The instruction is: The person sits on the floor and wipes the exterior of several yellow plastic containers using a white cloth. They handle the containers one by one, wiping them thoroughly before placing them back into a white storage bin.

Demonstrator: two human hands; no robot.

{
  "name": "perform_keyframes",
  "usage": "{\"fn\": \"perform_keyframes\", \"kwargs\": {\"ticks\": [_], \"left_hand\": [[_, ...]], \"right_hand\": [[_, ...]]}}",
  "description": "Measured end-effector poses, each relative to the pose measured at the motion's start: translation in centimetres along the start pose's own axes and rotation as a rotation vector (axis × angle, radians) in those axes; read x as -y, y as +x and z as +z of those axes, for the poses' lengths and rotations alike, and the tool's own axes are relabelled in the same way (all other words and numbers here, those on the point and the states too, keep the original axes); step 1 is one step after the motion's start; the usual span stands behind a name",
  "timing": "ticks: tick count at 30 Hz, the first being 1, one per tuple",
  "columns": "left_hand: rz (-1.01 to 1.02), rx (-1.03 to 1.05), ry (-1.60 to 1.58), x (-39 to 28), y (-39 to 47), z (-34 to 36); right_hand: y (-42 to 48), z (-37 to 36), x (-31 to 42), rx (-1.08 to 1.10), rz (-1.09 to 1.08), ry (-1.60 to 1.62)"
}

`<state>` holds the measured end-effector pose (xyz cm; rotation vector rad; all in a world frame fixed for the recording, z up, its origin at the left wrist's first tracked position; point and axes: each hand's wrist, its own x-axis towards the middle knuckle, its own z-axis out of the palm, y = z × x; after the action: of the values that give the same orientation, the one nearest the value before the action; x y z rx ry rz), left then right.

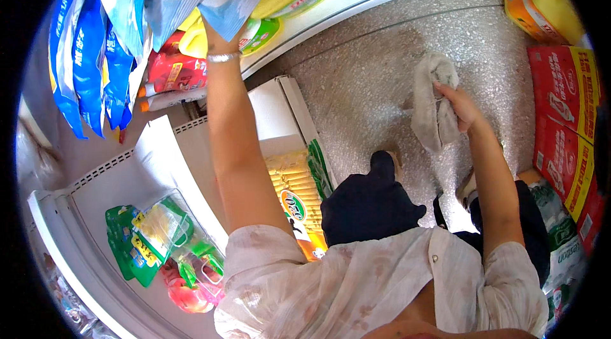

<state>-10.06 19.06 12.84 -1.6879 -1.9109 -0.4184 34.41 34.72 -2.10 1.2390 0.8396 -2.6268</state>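
My right hand point(459, 106) grips a folded greyish cloth point(429, 124) over the speckled floor point(372, 86). My left hand point(223, 36), with a silvery bracelet at the wrist, reaches in among the goods at the upper left. Its fingers are hidden behind a light-blue and white plastic bag point(234, 5), so what they hold or touch cannot be told. Beside it are a yellow jug handle point(194, 41), a green-labelled bottle point(260, 36) and red packs point(176, 72). Several blue bags point(88, 67) hang or stand farther left.
A white shelf edge point(353, 2) crosses the top. White shelving point(110, 181) on the left holds green packs point(136, 243) and a yellow multipack point(293, 181). Red cartons point(556, 81), a yellow jug point(544, 5) and wrapped bottles point(558, 234) stand at the right. My shoes are on the floor.
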Motion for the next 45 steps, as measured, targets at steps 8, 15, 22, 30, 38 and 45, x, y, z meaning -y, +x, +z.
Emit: {"fn": "perform_keyframes", "kwargs": {"ticks": [8,15,22,30,38,45], "left_hand": [[0.018,0.037,-0.104,5.4,0.8,2.2],[0.016,0.101,-0.065,6.3,0.8,1.0],[-0.049,0.038,0.125,0.7,-0.3,-0.3],[-1.161,-0.678,-0.401,-11.8,-10.6,7.2],[-1.314,-0.915,-0.757,-7.8,-9.5,13.7],[-1.368,-0.156,-0.601,-15.0,-8.6,8.8]], "right_hand": [[0.8,0.3,-0.8,-0.022,-0.063,-0.013],[0.5,-0.5,-0.3,-0.089,-0.065,0.012],[0.1,-1.3,1.8,-0.115,-0.022,-0.071],[-4.8,-0.5,10.0,0.097,0.095,-0.621],[-9.0,-4.6,14.0,0.02,-0.099,-1.038],[-2.9,-9.0,9.2,0.028,-0.26,-0.362]]}}
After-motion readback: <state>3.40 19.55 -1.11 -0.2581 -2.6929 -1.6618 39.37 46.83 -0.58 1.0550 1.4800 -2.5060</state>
